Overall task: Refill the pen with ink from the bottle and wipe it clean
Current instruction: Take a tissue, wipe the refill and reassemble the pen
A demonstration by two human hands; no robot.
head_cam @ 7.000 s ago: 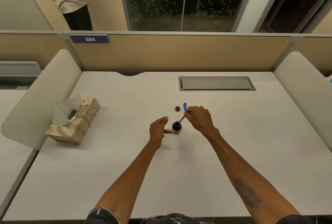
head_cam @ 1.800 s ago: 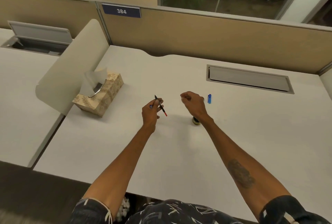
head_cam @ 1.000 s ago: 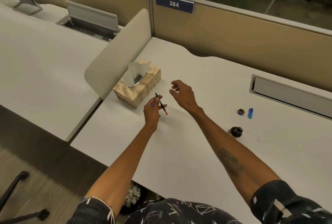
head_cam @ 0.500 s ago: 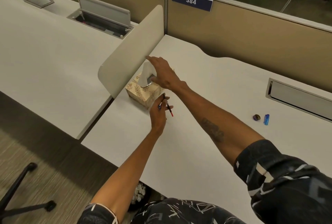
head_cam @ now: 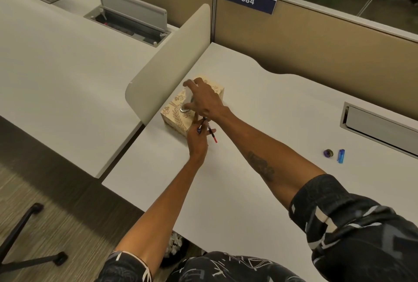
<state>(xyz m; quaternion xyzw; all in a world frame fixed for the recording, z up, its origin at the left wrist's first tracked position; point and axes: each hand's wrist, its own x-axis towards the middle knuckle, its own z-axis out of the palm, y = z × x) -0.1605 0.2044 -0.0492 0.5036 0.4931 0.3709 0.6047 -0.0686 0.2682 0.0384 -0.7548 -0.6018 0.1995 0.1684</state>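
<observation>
Tissue box (head_cam: 176, 116) stands at left edge of desk (head_cam: 248, 191), just beside divider panel (head_cam: 167, 60). Right hand (head_cam: 205, 100) is over box top; thumb and fingers pinch tissue (head_cam: 187, 97) at the slot (view slightly blurred). Left hand (head_cam: 198, 143), at near side of box, grips pen (head_cam: 211, 133) btwn thumb and fingers; pen tilted, red end pointing to near right. Toward right edge, well apart from both hands: round cap (head_cam: 328, 153) w/ blue piece (head_cam: 341, 156) just beside it. Cable hatch (head_cam: 382, 130) sits behind them.

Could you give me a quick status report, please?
Left hand grips pen. Right hand pinches tissue at tissue box. Pen not yet wiped.
</observation>
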